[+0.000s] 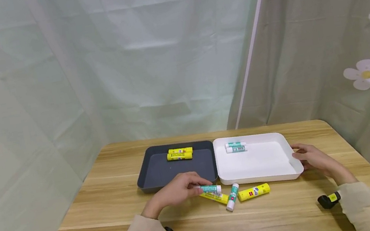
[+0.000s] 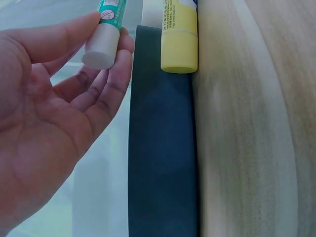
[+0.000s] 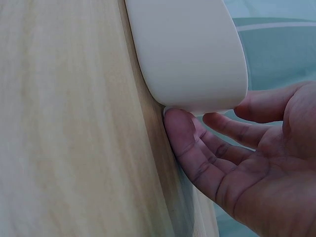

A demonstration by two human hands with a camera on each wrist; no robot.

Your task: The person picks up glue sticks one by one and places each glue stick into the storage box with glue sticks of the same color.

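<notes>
In the head view my left hand (image 1: 182, 187) pinches a green-and-white glue stick (image 1: 210, 188) between thumb and fingers. The left wrist view shows the white end of this glue stick (image 2: 103, 44) at the fingertips. Just beneath it, a yellow glue stick (image 1: 217, 197) lies on the table, partly hidden. Another green-and-white glue stick (image 1: 233, 197) and a yellow glue stick (image 1: 254, 192) lie to its right. My right hand (image 1: 315, 159) holds the right end of the white tray (image 1: 261, 178), thumb at the rim and fingers against the outer wall (image 3: 192, 54).
A dark grey tray (image 1: 154, 173) stands against the white tray's left side, with two yellow glue sticks (image 1: 179, 154) inside. Two green-and-white glue sticks (image 1: 236, 147) lie in the white tray. Curtains (image 1: 168, 61) hang behind the wooden table (image 1: 89, 225).
</notes>
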